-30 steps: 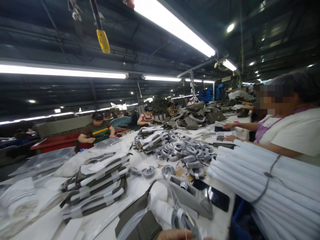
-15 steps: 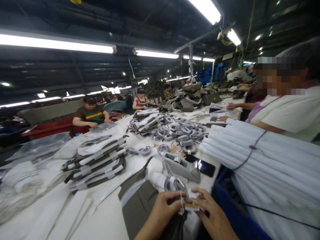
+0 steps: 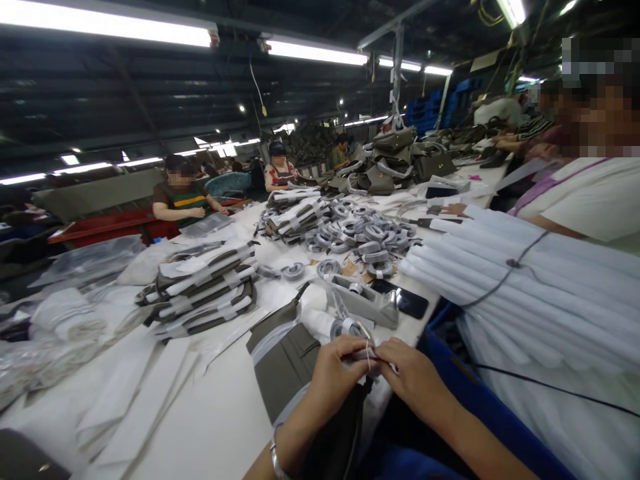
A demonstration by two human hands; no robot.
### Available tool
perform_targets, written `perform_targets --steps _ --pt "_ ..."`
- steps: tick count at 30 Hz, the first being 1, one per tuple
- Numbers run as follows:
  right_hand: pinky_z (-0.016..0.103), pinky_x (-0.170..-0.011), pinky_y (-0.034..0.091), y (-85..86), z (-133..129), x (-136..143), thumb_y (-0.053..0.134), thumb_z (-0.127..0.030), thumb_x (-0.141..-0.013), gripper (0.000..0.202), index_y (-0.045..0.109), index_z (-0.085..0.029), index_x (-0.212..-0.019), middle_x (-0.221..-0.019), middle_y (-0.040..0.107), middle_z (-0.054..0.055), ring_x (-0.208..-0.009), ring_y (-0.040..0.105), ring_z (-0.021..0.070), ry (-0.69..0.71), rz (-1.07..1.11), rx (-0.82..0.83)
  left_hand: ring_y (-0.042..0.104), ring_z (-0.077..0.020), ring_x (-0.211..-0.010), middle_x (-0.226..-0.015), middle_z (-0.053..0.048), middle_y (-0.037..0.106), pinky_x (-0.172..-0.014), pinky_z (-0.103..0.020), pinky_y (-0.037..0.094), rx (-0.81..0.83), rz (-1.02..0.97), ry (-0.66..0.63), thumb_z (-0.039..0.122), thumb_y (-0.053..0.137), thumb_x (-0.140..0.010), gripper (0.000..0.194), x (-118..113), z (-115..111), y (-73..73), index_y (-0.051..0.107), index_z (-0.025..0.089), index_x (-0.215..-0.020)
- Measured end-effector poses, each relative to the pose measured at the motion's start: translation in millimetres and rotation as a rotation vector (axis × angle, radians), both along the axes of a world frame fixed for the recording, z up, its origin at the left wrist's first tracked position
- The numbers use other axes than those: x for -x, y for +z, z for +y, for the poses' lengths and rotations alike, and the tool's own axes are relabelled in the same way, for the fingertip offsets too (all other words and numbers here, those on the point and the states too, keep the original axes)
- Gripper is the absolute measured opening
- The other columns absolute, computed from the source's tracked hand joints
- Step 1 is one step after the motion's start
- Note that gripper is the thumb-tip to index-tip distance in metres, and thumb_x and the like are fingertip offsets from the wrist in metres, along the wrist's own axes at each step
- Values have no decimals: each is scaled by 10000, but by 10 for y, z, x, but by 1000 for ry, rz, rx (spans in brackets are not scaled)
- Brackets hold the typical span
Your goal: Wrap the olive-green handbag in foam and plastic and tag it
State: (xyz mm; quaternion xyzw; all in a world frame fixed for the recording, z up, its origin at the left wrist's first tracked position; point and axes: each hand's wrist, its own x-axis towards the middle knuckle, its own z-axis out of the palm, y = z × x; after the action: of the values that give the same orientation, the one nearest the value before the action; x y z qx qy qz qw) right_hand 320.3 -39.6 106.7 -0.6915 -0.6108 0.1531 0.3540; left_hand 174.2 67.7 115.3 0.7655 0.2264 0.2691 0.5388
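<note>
At the table's near edge, my left hand pinches a thin white string beside a dark grey-green bag. My right hand meets it fingertip to fingertip, closed at the same string; whatever small piece lies between the fingers is mostly hidden. Just beyond the hands is a wrapped grey strap coil. Behind that stands a grey tape dispenser, with a black phone to its right.
Stacked wrapped bag parts lie at left, near white strips. Strap coils are heaped mid-table. A tied bundle of white foam sheets rises over a blue bin at right. Several people work around the table.
The view has tilted down. My right hand's fingers have closed in against my left hand's fingertips, and the tan piece seen between them is now mostly covered.
</note>
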Motion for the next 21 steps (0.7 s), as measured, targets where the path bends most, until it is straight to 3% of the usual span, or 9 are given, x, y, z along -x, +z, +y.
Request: perform_targets --steps 5,9,13,15,18,20,21 --pt "367 -904 485 52 -3 -7 582 -212 -900 157 738 -221 -907 -963 714 58 -984 617 234 53 116 -30 604 -178 -868 -903 -26 660 -823 -295 472 -231 50 -13 98 602 -843 327 111 -78 134 742 283 -1074" --pt "349 -894 528 -84 -99 -45 593 -419 -921 272 746 -217 -1020 -1110 706 80 -1038 646 242 -95 444 2 628 -161 -808 -892 -21 663 -754 -259 495 -403 111 144 150 617 -878 300 415 -125 235 696 267 -1143" --pt "366 -751 582 -288 -153 -27 603 -629 -853 535 703 -148 -1065 -967 726 104 -879 698 255 -169 786 175 642 -133 -700 -772 7 659 -680 -218 510 -479 79 255 147 643 -870 278 754 -248 244 695 268 -1114" --pt "371 -722 586 -343 -145 31 641 -666 -806 619 673 -131 -1116 -916 724 99 -850 702 252 -132 924 258 650 -135 -689 -776 -11 677 -650 -210 510 -518 71 162 166 620 -894 227 881 -375 207 702 259 -1084" --pt "335 -742 560 -323 -101 162 685 -632 -796 603 661 -127 -1124 -874 724 77 -826 692 210 -98 1082 273 648 -152 -655 -751 -45 699 -595 -223 488 -582 144 -101 188 545 -935 212 1020 -602 105 728 245 -1026" --pt "306 -752 536 -249 -57 256 705 -598 -800 552 674 -122 -1079 -876 727 72 -808 678 183 -92 1130 233 656 -163 -652 -736 -60 711 -591 -229 482 -529 221 -212 242 525 -958 225 1114 -726 20 748 242 -987" --pt "298 -752 528 -201 -33 300 715 -588 -797 538 679 -121 -1061 -882 729 72 -802 673 177 -87 1144 213 665 -168 -664 -742 -66 718 -606 -229 488 -463 243 -208 295 537 -965 226 1175 -768 -21 754 239 -989"
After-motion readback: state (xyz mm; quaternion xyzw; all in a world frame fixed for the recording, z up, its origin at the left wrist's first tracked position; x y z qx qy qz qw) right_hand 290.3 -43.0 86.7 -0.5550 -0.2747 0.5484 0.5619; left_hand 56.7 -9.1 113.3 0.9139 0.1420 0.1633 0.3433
